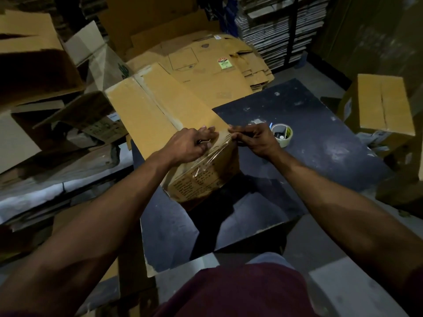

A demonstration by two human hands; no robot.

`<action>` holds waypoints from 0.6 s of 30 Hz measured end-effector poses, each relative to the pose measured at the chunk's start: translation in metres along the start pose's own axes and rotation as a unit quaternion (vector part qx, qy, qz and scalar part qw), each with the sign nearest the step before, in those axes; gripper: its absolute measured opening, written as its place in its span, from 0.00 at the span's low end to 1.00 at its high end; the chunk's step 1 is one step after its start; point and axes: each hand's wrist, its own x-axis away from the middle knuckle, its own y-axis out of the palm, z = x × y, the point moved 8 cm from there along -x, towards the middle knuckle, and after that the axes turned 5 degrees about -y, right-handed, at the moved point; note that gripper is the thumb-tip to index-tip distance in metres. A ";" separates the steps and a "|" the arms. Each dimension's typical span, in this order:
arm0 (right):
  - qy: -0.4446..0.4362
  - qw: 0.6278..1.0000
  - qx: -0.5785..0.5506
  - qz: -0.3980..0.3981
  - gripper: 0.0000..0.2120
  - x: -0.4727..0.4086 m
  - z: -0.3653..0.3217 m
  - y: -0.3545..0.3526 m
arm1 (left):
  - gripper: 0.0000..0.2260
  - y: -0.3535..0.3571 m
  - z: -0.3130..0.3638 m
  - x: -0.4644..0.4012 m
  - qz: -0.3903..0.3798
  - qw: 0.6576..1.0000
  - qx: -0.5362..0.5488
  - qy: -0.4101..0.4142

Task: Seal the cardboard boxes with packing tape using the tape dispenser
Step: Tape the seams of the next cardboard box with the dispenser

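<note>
Cardboard everywhere. Main box (164, 110) sits on the dark table (320, 138), long axis running away from the person, near end hanging toward them. Top flaps are closed, with a worn pale seam down the middle; contents not visible. Near end face has black print, partly under a strip of clear tape (206, 161) that wraps over the top edge and down the end, wrinkled and glossy.

Left hand (190, 145) rests at the near top edge, fingers curled, fingertips on the flap right by the tape; can't tell if it grips anything. Right hand (254, 139) is at the near right corner, fingers bunched, pinching the tape end at the edge. Hands close together, both on the same end.

Tape roll (282, 133) lies flat on the table just right of the right hand, pale, with small items in its core, too small to identify.

Second closed box (382, 106) sits off the right side of the table, top seam closed. Flattened cartons (206, 62) are piled behind the main box. Open empty-looking cartons (34, 58) stacked at left. Shelving with stacked sheets (272, 35) at back.
</note>
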 end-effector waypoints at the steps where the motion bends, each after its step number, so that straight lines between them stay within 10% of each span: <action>1: -0.010 1.000 0.014 -0.003 0.15 -0.001 -0.001 -0.001 | 0.21 0.000 0.000 0.000 0.000 1.000 0.003 0.001; 18: -0.091 0.975 0.202 0.017 0.26 0.011 -0.008 0.005 | 0.21 0.005 -0.008 -0.003 0.011 1.000 0.005 0.017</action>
